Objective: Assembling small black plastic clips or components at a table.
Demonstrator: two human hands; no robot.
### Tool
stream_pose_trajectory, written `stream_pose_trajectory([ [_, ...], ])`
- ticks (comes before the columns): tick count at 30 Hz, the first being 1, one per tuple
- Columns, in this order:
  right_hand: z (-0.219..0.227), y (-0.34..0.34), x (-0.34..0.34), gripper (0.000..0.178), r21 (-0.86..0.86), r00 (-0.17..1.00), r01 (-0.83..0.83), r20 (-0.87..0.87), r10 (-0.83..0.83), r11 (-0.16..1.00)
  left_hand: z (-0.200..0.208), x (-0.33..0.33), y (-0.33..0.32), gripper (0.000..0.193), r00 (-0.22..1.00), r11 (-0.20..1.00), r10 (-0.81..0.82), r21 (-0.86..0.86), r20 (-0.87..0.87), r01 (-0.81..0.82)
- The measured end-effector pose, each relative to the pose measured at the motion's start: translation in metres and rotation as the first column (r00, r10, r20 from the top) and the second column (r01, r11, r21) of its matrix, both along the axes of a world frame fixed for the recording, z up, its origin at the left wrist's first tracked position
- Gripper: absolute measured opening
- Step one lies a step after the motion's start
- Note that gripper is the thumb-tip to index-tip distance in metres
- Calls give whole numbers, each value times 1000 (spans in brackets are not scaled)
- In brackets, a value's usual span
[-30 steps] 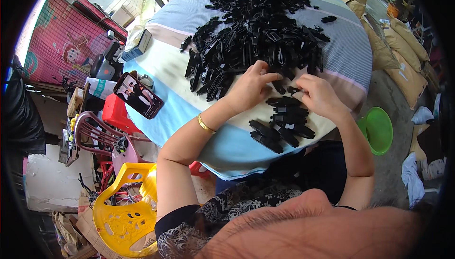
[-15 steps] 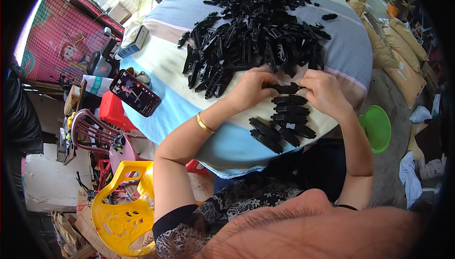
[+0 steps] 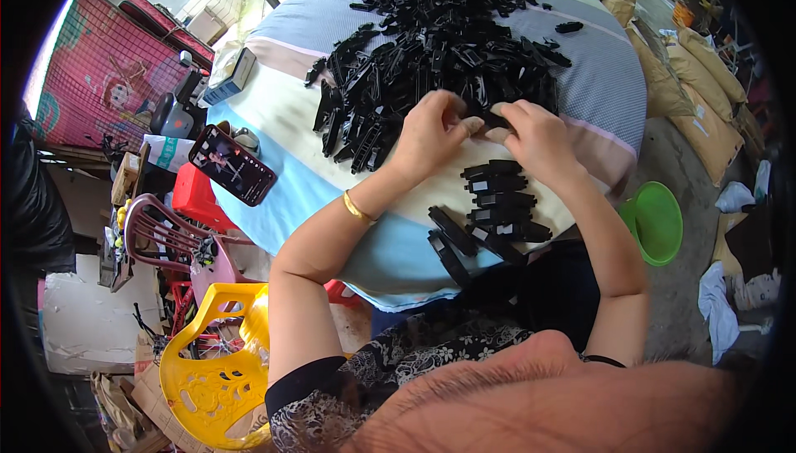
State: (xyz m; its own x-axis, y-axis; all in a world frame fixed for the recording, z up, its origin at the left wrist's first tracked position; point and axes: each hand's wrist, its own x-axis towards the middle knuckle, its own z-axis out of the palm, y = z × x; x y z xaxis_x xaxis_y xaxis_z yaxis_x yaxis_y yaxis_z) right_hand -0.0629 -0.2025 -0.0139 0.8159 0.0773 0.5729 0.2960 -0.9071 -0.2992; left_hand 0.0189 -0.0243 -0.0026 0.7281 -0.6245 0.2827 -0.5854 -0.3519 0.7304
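Note:
A big heap of black plastic clip-like parts [image 3: 448, 47] covers the middle of the table. My left hand [image 3: 433, 134] is at the heap's near edge, its thumb apart from its curled, slightly blurred fingers. Close beside it, my right hand [image 3: 537, 140] reaches to the same edge with thumb and forefinger spread. I see nothing held in either hand, though black parts lie right behind the fingertips. Nearer to me, several long black pieces [image 3: 500, 201] lie stacked in a row below my right hand. A few more [image 3: 448, 258] lie slanted to their left.
A phone [image 3: 232, 164] showing a video leans on the left of the cloth-covered table [image 3: 286, 155], with a small box [image 3: 230, 76] behind it. A yellow chair [image 3: 217, 378] is at lower left. On the right are a green basin [image 3: 655, 222] and brown sacks [image 3: 701, 130].
The black piece held between both hands now lies at the far end of the row. Both hands have let go and moved away from me to the heap's edge.

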Motion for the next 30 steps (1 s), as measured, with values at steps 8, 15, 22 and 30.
stream_pose_trajectory([
  [8, 12, 3, 0, 32, 43, 992, 21, -129, -15, 999, -9, 9, 3, 47, 941, 993, 90, 50, 326, -112],
  [15, 28, -9, -21, 15, 309, 927, 76, -371, 47, 948, 20, -23, 21, 51, 993, 938, -89, 341, 78, 57],
  [22, 5, -15, -18, 12, 364, 955, -31, -264, 135, 931, 0, -2, 21, 52, 924, 926, -321, 275, 209, 260],
  [30, 18, -32, -34, 21, 135, 933, -23, -352, 70, 991, -1, -5, 11, 29, 822, 937, -335, 256, 460, 238],
])
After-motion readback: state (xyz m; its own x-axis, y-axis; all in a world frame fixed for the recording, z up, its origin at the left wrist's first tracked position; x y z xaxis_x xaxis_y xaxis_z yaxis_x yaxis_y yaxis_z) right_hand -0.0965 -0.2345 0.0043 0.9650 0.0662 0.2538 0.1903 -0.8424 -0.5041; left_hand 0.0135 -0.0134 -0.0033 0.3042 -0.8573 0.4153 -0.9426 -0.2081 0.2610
